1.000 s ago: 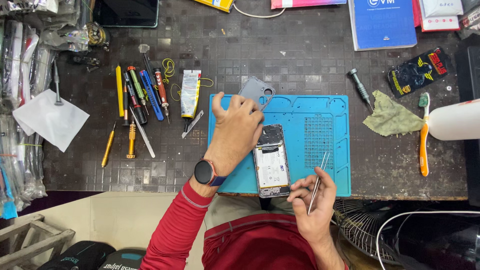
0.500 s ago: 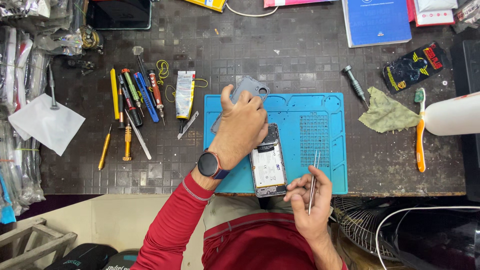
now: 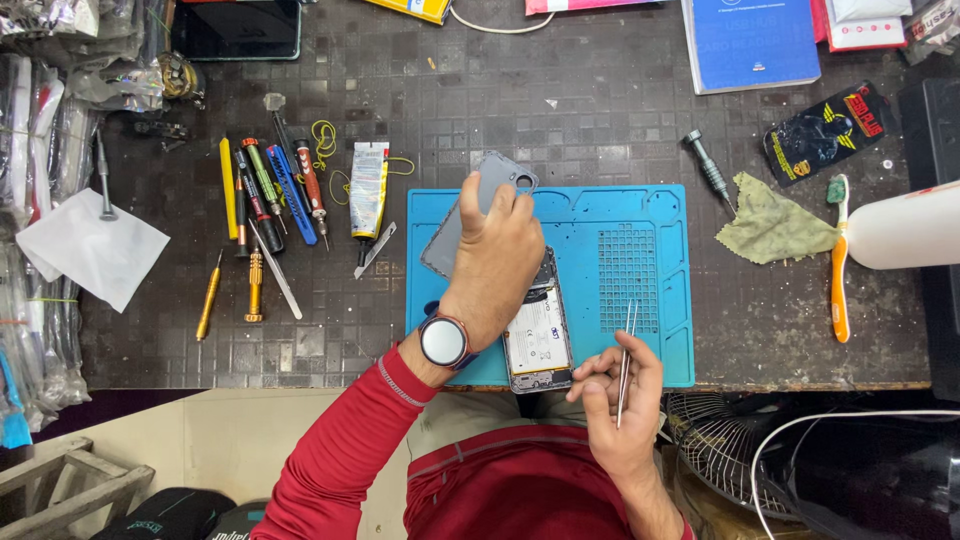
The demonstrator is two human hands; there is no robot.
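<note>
- Opened phone lies face down on the blue repair mat, its inner parts and white battery label showing, its lower end at the mat's near edge.
- Left hand lies over the phone's upper end, palm down, hiding that part; the wrist wears a round watch and a red sleeve.
- Fingers of the left hand are closed on a grey back cover, which is tilted and juts out past the phone's top-left, its camera cut-out pointing away from the person.
- Right hand sits just to the right of the phone's lower end, at the near edge of the mat, close to the phone; I cannot tell whether it touches it.
- Its fingers pinch a pair of metal tweezers, the tips pointing away from the person over the mat, just beside the phone's right edge.
- So the phone lies between the two hands: under the left one, left of the right one.
- On the dark tabletop to the left of the mat lie a glue tube and a row of screwdrivers.
- To the right of the mat lie a crumpled greenish cloth, a single screwdriver and an orange toothbrush.
</note>
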